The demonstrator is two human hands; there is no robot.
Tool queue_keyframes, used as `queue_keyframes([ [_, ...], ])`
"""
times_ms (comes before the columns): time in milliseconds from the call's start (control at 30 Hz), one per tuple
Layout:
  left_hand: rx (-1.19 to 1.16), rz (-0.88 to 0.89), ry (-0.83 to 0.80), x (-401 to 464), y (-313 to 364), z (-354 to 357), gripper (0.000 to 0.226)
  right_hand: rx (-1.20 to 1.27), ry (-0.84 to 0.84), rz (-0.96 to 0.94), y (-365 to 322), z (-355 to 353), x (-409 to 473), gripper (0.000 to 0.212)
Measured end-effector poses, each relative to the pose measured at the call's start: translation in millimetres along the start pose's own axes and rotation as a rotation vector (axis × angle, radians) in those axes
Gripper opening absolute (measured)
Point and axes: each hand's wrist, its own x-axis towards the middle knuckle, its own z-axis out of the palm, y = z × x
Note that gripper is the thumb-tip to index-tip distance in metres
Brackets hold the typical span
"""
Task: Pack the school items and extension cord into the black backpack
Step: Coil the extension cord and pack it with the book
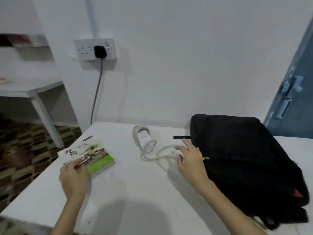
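Observation:
The black backpack [243, 160] lies flat on the right side of the white table [135, 192], its zipper pull near my right hand. My right hand [189, 160] hovers with fingers spread beside the backpack's left edge, above the end of the cord. A white extension cord [145, 141] with a loosely coiled cable sits mid-table. A book with a green cover [91, 155] rests at the table's left edge. My left hand [74, 177] lies on the book's near corner, fingers on the cover.
A wall socket [95, 50] with a black plug and grey cable hangs behind the table. A white shelf unit [33, 92] stands at the left over patterned flooring. A blue door [294, 92] is at the right.

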Motion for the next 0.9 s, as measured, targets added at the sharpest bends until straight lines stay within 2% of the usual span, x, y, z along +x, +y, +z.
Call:
queue_keyframes([
  [33,0.079,-0.098,0.043,4.6,-8.9,-6.3,0.028,0.097,-0.003,-0.069,-21.2,16.4,-0.5,0.032],
  [100,0.077,-0.272,0.018,12.2,-23.6,-18.6,0.04,0.332,-0.205,-0.105,-70.2,50.3,1.0,0.027],
  [167,-0.047,-0.365,-0.067,16.6,-29.5,-23.9,0.047,0.503,-0.435,-0.074,-111.0,83.3,4.8,0.028],
  [233,-0.229,-0.455,-0.155,20.0,-35.2,-24.9,0.049,0.606,-0.53,0.045,-140.7,112.5,16.0,0.035],
  [300,-0.367,-0.502,-0.223,23.3,-42.6,-24.0,0.053,0.643,-0.538,0.194,-162.2,133.8,27.9,0.046],
  [400,-0.427,-0.513,-0.32,30.2,-49.6,-23.9,0.059,0.659,-0.546,0.31,-181.7,155.9,40.7,0.056],
  [433,-0.462,-0.518,-0.343,32.2,-46.6,-25.6,0.052,0.663,-0.558,0.338,-185.2,158.8,42.6,0.056],
  [500,-0.584,-0.541,-0.32,37.7,-37.9,-27.0,0.023,0.672,-0.541,0.399,-182.4,164.5,46.8,0.058],
  [533,-0.611,-0.576,-0.304,40.5,-33.1,-30.3,0.016,0.689,-0.521,0.443,-179.9,166.7,49.3,0.06],
  [567,-0.619,-0.601,-0.3,44.9,-32.3,-32.5,0.023,0.736,-0.518,0.512,-177.6,165.7,51.1,0.062],
  [600,-0.621,-0.614,-0.302,50.5,-36.2,-32.3,0.035,0.81,-0.528,0.573,-174.2,167.7,53.3,0.057],
  [667,-0.594,-0.644,-0.345,57.5,-38.5,-36.6,0.055,0.936,-0.583,0.679,-170.4,164.2,53.1,0.03],
  [700,-0.605,-0.647,-0.386,59.7,-41.9,-37.0,0.058,0.963,-0.597,0.729,-167.8,162.6,51.9,0.03],
  [800,-0.672,-0.665,-0.514,57.6,-39.2,-40.3,0.041,1.011,-0.611,0.837,-156.6,156.8,50.8,0.046],
  [833,-0.694,-0.652,-0.565,55.3,-36.5,-41.6,0.034,1.048,-0.63,0.848,-154.2,152.0,49.3,0.045],
  [900,-0.773,-0.612,-0.668,51.7,-32.2,-44.5,0.037,1.078,-0.687,0.81,-151.8,135.9,45.0,0.032],
])
